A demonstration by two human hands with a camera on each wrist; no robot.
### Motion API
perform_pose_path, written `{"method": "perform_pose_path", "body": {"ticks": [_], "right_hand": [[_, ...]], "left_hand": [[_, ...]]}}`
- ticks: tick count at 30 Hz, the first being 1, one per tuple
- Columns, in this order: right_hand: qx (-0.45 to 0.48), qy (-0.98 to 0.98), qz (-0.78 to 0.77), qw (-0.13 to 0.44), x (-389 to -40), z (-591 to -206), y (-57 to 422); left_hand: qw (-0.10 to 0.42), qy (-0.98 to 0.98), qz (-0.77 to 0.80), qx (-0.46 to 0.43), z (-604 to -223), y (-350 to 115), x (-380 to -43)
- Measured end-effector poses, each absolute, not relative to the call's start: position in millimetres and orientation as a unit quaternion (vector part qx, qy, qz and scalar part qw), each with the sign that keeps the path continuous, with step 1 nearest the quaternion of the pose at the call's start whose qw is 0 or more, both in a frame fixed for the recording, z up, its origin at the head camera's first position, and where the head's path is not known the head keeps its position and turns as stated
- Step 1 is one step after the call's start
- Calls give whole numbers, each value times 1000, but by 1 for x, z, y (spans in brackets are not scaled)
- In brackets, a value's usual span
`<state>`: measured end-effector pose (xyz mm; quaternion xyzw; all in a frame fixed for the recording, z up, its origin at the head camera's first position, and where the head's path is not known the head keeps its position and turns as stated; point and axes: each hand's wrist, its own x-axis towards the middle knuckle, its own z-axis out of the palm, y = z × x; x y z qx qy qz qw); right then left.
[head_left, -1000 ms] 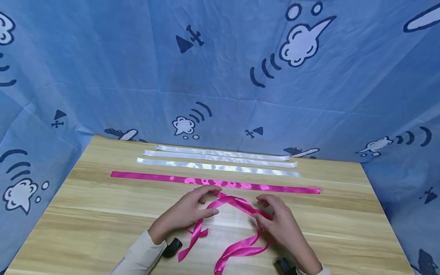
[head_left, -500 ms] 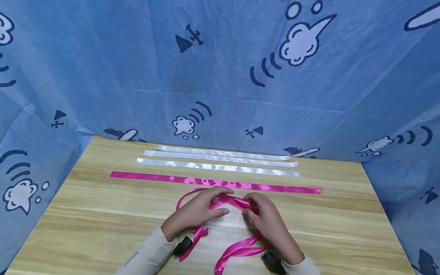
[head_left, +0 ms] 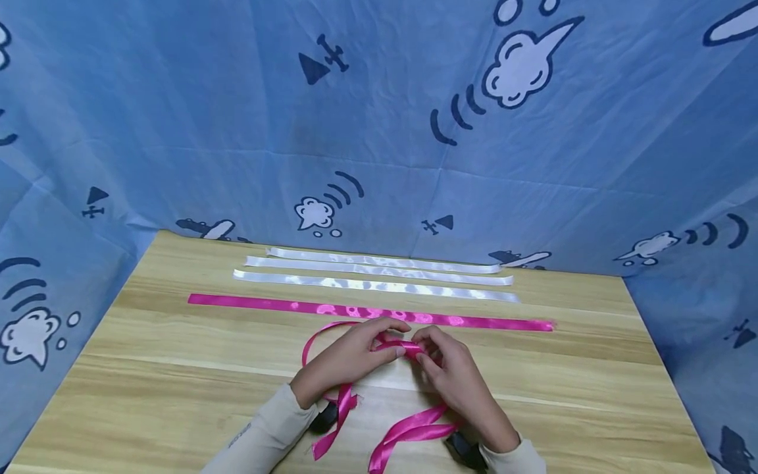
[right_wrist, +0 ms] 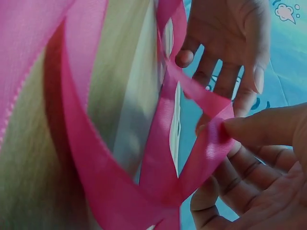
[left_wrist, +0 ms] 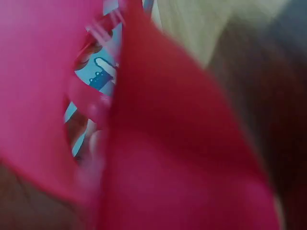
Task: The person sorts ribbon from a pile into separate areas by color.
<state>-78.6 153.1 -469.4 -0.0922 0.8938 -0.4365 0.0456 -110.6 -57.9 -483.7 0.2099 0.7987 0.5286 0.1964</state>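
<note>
A glossy pink ribbon (head_left: 413,428) lies loosely looped on the table, its middle raised between my hands. My right hand (head_left: 458,375) pinches a fold of it between thumb and fingers. In the right wrist view, the pinched ribbon (right_wrist: 216,139) bends over at the thumb tip. My left hand (head_left: 349,355) faces it, thumb and fingers spread apart around the raised part; in the right wrist view its fingers (right_wrist: 225,79) are loosely extended beside the ribbon. Blurred pink ribbon (left_wrist: 163,143) fills most of the left wrist view and hides the left fingers.
A straight pink ribbon (head_left: 260,303) lies across the table just beyond my hands. Three white ribbons (head_left: 379,285) run parallel behind it. The wooden table (head_left: 592,395) ends at a blue patterned cloth (head_left: 379,131) behind and at both sides.
Both hands have moved closer together, the left to the right and the right to the left. My right hand has taken a pinch of the loose pink ribbon, and its middle has bunched up.
</note>
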Motion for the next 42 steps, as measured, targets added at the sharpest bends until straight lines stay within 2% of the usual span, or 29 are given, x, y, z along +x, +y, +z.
{"method": "perform_pose_path", "body": {"ticks": [16,23,30,42], "right_hand": [[-129,885,-446,37,-75,-456,148],[-110,892,-433,66,-76,-455,147],[-133,879,-450,88,-76,-454,151],[-142,829,-512,178,-75,-444,163]], "left_hand": [[217,782,542,217,-478,-59,-110],[218,787,537,213,-478,-65,-110],[217,781,543,218,-474,-72,-108],[219,772,554,221,-468,-87,-102]]}}
